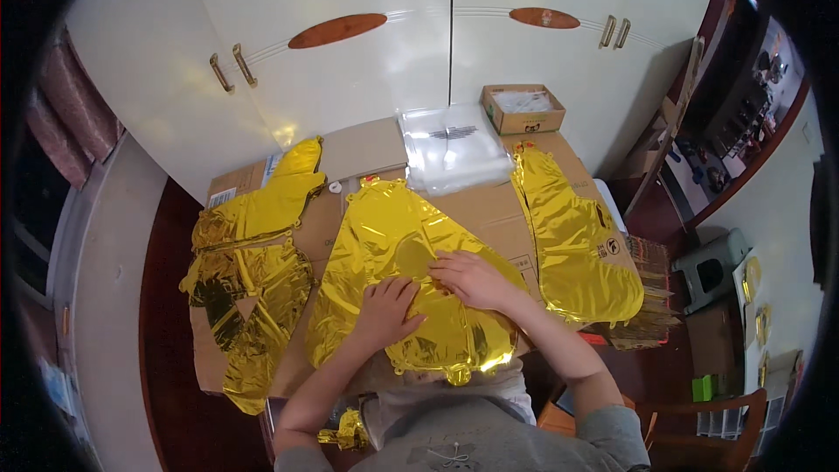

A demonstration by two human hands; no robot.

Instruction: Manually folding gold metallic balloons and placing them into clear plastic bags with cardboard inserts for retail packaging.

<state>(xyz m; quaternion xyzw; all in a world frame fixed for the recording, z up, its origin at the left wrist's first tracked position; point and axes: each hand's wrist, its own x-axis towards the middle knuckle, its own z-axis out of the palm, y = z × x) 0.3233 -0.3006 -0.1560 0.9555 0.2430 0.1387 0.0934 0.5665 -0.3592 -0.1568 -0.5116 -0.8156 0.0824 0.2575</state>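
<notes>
Head view: gold foil piece [406, 227] lay flat on the cardboard [494, 220], mid-table, right in front of the person. Shiny, creased, roughly triangular, small tabs along the edges, red mark at the narrow tip. Narrow end pointed away toward the white cabinet [350, 87], a bit left; long axis ran from person to cabinet. Left hand [388, 308] and right hand [470, 278] rested palm-down on it, fingers extended, clamped on nothing.
</notes>
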